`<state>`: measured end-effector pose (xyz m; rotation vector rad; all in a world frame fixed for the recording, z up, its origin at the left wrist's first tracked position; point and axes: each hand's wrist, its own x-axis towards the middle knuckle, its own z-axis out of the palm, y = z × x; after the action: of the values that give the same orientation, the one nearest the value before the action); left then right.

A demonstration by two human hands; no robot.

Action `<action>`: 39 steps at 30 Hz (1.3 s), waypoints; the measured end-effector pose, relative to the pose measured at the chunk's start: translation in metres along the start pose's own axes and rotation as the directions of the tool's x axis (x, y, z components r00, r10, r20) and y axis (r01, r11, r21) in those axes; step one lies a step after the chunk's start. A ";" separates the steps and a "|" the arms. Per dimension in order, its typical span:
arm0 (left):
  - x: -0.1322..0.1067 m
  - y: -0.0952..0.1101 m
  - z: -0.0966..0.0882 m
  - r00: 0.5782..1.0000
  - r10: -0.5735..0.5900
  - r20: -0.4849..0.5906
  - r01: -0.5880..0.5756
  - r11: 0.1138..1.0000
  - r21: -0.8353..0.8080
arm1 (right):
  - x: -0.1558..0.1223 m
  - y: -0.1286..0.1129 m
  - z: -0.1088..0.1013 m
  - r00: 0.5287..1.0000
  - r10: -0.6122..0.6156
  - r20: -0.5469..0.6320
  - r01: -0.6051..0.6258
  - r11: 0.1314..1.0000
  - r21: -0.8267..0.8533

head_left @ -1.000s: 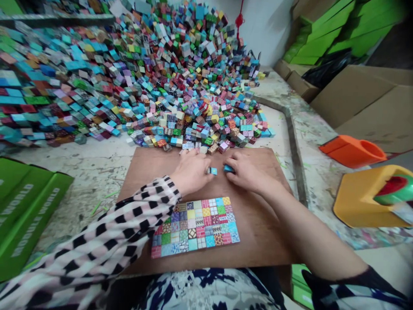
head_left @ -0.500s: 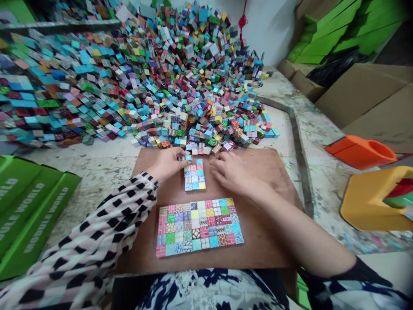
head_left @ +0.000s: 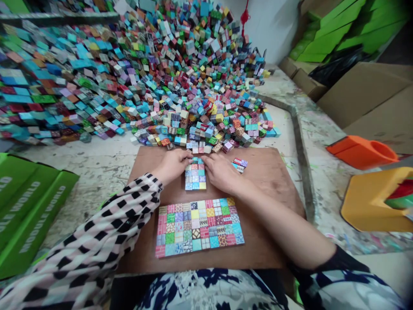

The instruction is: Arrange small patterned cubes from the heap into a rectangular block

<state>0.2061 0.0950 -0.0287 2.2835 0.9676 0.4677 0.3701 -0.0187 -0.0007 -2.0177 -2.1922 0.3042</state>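
Note:
A small block of patterned cubes (head_left: 195,176), laid in neat rows, rests on the brown board (head_left: 264,206). My left hand (head_left: 174,165) pinches at its top left corner, fingertips against the end row. From the other side, my right hand (head_left: 224,174) presses bent fingers on the top right edge, so the far row sits between both hands. The fingertips partly cover these end cubes. Nearer my body lies a larger flat rectangle of patterned cubes (head_left: 200,227), untouched. A few loose cubes (head_left: 239,165) lie just beyond my right hand.
A big heap of mixed cubes (head_left: 180,77) rises behind the board. Green boxes (head_left: 35,211) stand at the left. To the right are an orange scoop-like container (head_left: 358,151), a cut yellow container (head_left: 361,200) and a cardboard box (head_left: 371,94).
My right hand has moved left onto the small block's edge, uncovering the loose cubes behind it. The far row now looks filled across, and my left hand stays at the corner.

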 end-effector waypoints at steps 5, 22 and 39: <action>-0.003 0.002 -0.003 0.997 0.067 -0.036 -0.062 0.991 0.118 | 0.005 -0.004 0.000 1.000 0.022 0.004 -0.022 0.999 -0.031; -0.024 0.017 -0.009 0.980 0.177 0.096 -0.191 0.968 0.165 | -0.002 -0.004 0.006 1.000 -0.019 -0.009 0.019 0.996 -0.091; -0.058 0.021 -0.006 0.997 -0.066 0.047 0.066 0.998 -0.006 | -0.006 0.000 0.015 0.995 0.098 -0.016 -0.089 0.948 0.306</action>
<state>0.1747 0.0433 -0.0152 2.2386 1.0124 0.3872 0.3671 -0.0251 -0.0147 -1.9407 -1.8952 0.5805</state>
